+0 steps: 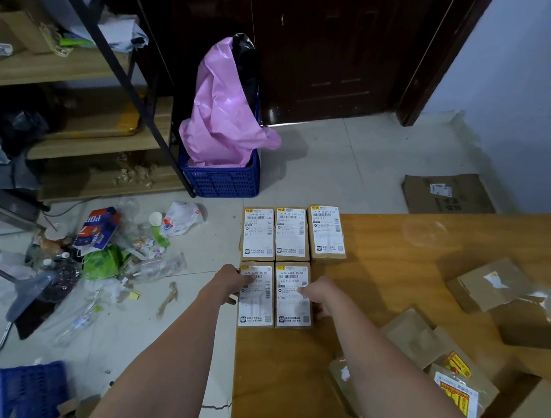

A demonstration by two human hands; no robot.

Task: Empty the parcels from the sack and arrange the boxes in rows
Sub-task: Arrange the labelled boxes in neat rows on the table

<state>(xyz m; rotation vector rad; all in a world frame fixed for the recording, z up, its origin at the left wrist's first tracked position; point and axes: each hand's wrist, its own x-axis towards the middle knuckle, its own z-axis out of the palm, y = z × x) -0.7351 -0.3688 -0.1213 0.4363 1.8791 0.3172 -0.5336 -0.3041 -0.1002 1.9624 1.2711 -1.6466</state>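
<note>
Small cardboard boxes with white shipping labels lie in two rows at the far left corner of the wooden table (pixel 393 284). The back row has three boxes (pixel 291 234). The front row has two. My left hand (pixel 230 282) presses against the left side of the front left box (pixel 256 298). My right hand (pixel 318 296) rests on the right side of the front right box (pixel 293 297). Both hands squeeze the pair together. More loose cardboard parcels (pixel 492 285) lie scattered on the right of the table. No sack shows on the table.
A blue crate (pixel 220 178) holding a pink plastic bag (pixel 223 105) stands on the floor beyond the table. Litter (pixel 99 254) covers the floor at left, beside wooden shelves (pixel 76 120). A flat carton (pixel 447 192) lies by the wall. Another blue crate (pixel 26 390) sits at bottom left.
</note>
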